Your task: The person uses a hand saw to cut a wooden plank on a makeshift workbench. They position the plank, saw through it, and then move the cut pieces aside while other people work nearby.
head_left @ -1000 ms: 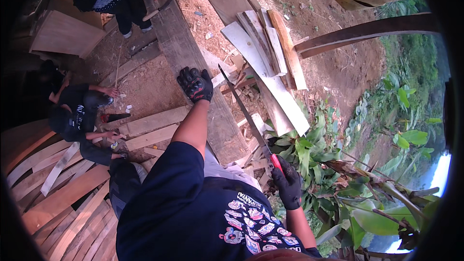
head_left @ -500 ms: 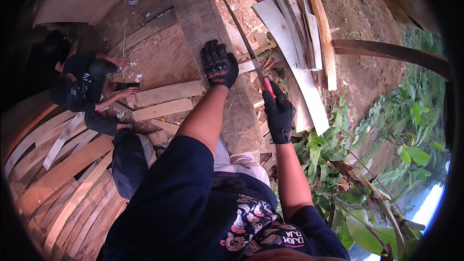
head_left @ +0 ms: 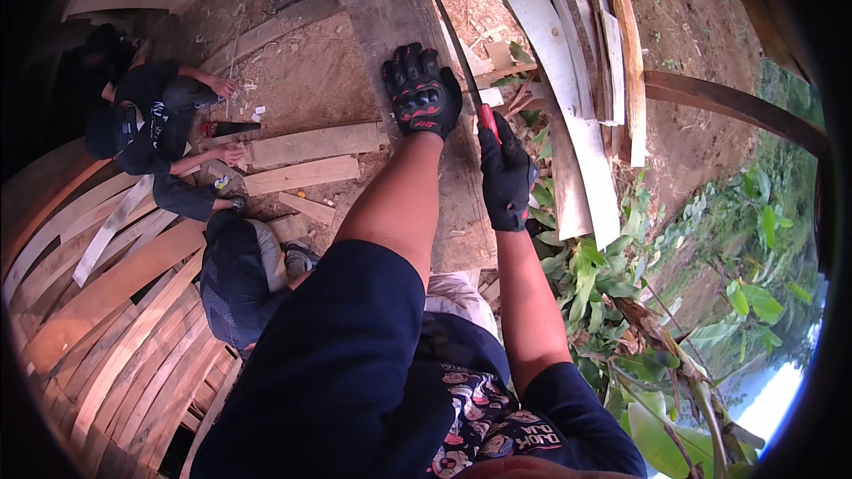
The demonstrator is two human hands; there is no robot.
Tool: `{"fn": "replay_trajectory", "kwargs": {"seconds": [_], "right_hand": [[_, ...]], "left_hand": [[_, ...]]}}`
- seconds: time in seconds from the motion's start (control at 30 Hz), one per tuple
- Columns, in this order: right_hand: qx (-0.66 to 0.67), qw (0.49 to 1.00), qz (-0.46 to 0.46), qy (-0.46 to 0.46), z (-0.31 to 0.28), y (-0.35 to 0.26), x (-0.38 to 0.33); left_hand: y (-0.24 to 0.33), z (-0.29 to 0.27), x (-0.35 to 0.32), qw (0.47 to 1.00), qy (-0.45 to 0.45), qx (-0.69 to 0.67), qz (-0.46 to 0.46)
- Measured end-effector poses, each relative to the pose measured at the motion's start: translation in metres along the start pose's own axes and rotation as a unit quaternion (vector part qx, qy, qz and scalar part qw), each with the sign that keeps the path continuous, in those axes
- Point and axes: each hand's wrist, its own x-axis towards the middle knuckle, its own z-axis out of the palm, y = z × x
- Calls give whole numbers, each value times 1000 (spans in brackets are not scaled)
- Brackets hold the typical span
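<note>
The right hand, in a black glove, wraps its fingers round the red handle of a saw, just off the right edge of the wide plank. The blade runs alongside that edge toward the plank's far end; whether it touches the wood cannot be told. The left hand, gloved too, lies palm down on the plank, fingers extended, thumb a little apart, gripping nothing visible. A small pale offcut shows right of the plank, near the handle.

Farther right of the plank, several boards lie side by side and overlapping, with leafy plants nearer the body and a curved beam beyond. Left of the plank, two short boards lie on the ground, near a red-and-black tool. A crouching co-worker reaches toward them. Well left of the plank, long slats spread side by side.
</note>
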Motion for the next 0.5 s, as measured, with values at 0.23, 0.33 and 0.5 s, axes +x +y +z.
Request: {"fn": "replay_trajectory", "kwargs": {"seconds": [0.23, 0.33, 0.5], "right_hand": [[-19, 999, -34, -4, 0, 21, -6], [-29, 998, 12, -47, -12, 8, -6], [-46, 996, 54, -52, -18, 12, -28]], "left_hand": [[-2, 7, -1, 1000, 6, -3, -9], [-3, 9, -3, 1000, 7, 13, -15], [-2, 8, -1, 1000, 5, 18, -11]]}}
